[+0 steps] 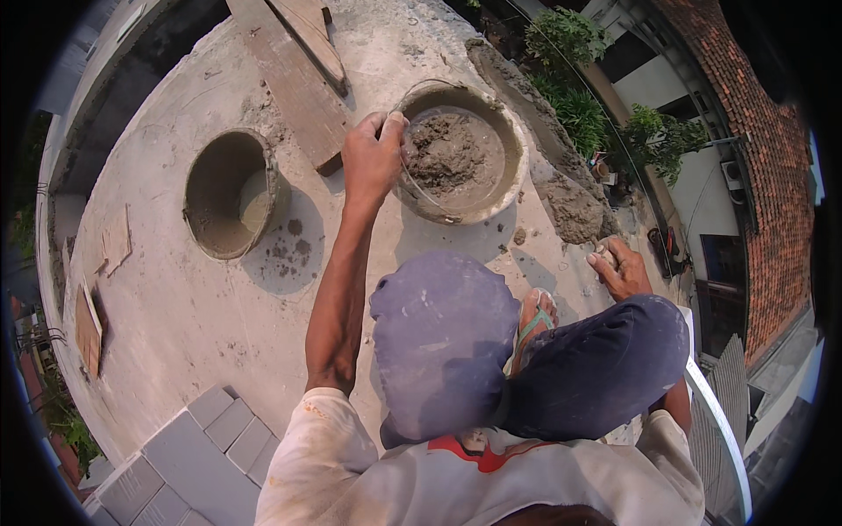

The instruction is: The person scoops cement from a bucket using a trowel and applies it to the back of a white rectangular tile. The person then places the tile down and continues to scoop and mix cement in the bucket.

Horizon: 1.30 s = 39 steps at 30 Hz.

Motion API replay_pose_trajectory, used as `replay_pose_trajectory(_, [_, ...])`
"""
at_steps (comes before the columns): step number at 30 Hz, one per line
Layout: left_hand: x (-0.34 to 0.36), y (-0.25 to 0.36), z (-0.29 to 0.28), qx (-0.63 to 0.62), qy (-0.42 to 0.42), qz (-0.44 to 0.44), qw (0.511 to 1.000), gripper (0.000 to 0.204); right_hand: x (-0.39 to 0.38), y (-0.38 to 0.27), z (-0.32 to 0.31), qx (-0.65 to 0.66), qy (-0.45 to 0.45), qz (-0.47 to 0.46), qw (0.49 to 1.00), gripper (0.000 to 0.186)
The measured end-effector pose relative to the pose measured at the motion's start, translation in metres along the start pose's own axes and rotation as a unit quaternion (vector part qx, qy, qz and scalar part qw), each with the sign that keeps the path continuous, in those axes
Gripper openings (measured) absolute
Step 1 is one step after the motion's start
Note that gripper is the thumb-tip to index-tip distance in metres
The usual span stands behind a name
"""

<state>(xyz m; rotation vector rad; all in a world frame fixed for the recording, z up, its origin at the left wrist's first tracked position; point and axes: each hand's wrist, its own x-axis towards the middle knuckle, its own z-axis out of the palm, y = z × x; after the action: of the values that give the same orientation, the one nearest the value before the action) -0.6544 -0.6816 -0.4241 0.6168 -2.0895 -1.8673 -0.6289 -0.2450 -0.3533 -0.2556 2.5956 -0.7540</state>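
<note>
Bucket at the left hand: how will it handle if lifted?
Probably heavy: the bucket holds a wet, lumpy mix. May slosh: the mix looks watery around its edges. Could tilt: the left hand grips just one side.

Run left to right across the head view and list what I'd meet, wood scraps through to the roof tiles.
Wood scraps → mortar-smeared bucket → left hand → bucket holding wet mortar → right hand → red-tiled roof.
</note>
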Motion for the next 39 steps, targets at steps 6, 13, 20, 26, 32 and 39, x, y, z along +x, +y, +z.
replay_pose_trajectory(6, [0.005, -0.055, -0.026, 0.194, 0.027, -0.003, 0.981, 0.041, 0.095, -0.098, -0.046, -0.390, 0.029, -0.262, 0.882, 0.037])
replay_pose_trajectory(13, [-0.002, -0.072, -0.026, -0.162, -0.047, -0.190, 0.967, 0.044, 0.208, -0.158, 0.013, -0.509, -0.095, -0.316, 0.795, 0.023])
replay_pose_trajectory(20, [0.000, -0.075, -0.017, -0.190, -0.009, -0.188, 0.964, 0.035, 0.189, -0.151, 0.057, -0.509, -0.165, -0.429, 0.728, 0.017])
replay_pose_trajectory(26, [-0.005, -0.058, -0.011, -0.188, 0.008, -0.175, 0.966, 0.029, 0.186, -0.147, -0.031, -0.419, -0.068, -0.394, 0.815, 0.023])
replay_pose_trajectory(32, [0.003, -0.037, 0.014, -0.152, -0.014, -0.135, 0.979, 0.029, 0.230, -0.116, 0.033, -0.431, -0.167, -0.418, 0.782, 0.017])
replay_pose_trajectory(39, [0.004, -0.024, 0.015, -0.113, -0.057, -0.133, 0.983, 0.034, 0.211, -0.142, -0.052, -0.491, -0.051, -0.446, 0.747, 0.016])
